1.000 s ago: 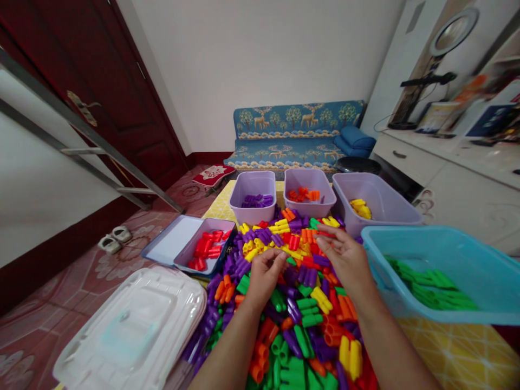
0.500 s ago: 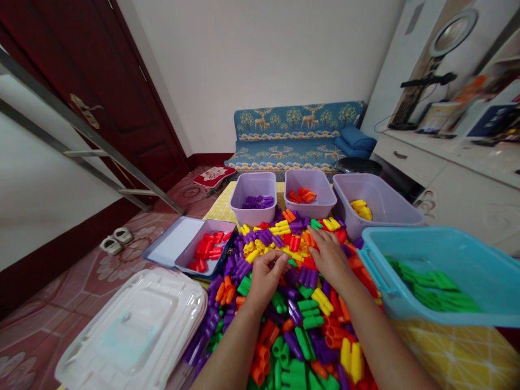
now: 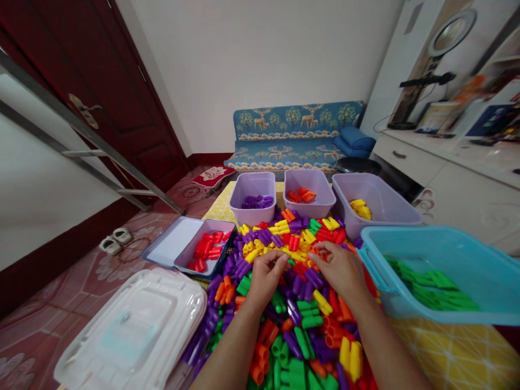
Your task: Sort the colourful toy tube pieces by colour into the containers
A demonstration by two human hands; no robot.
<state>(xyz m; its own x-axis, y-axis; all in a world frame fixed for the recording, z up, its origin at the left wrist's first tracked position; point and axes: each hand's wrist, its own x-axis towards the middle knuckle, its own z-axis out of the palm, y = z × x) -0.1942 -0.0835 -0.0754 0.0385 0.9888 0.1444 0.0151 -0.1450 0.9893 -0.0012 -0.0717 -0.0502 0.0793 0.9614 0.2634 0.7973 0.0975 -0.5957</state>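
Note:
A wide heap of coloured plastic tube-shaped blocks (image 3: 303,309), purple, green, yellow, orange and red, lies under both hands. Over its middle, my left hand (image 3: 266,276) is closed, fingers curled towards the thumb; anything in them is too hidden to name. My right hand (image 3: 341,271) hovers at the heap's right side with thumb and fingers apart. Its fingertips are close to red pieces (image 3: 331,234) and yellow ones, and I see nothing held there. Between the hands lie purple blocks (image 3: 312,277).
Behind the heap stand lilac bins with purple (image 3: 252,214), orange (image 3: 309,210) and yellow (image 3: 379,216) pieces. A blue tub (image 3: 487,271) with green ones is at right. Left are an opened case (image 3: 174,238) with red pieces and white lids (image 3: 134,325).
My right hand has drawn back towards me and slightly right, its fingers bending from their flatter reach. Red and green pieces it covered now show. My left hand has stayed in place.

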